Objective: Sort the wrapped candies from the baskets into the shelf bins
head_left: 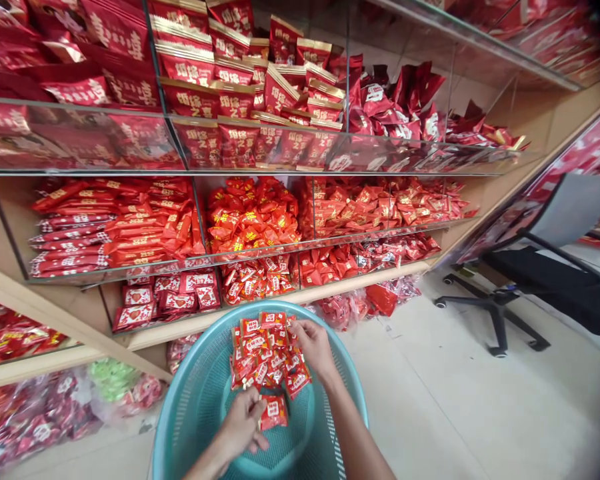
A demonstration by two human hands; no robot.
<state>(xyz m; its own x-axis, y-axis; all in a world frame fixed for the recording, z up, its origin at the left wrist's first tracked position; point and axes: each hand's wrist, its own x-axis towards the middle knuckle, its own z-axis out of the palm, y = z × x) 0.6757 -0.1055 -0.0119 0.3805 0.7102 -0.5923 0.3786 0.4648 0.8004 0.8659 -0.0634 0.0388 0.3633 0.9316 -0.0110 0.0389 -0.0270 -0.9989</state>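
Observation:
A teal mesh basket [190, 407] sits low in front of me with a pile of small red candy packets [263, 353] inside. My left hand [243, 423] is closed in a pinch on one red packet [274, 411] lying apart from the pile, near the basket's middle. My right hand [314, 347] rests on the pile's right edge, fingers curled onto the packets there.
Glass-fronted shelves [260, 167] packed with red snack and candy packets fill the wall ahead. Bagged sweets [40, 420] lie on the floor at left. A black office chair [540, 267] stands at right on the pale tiled floor [455, 400].

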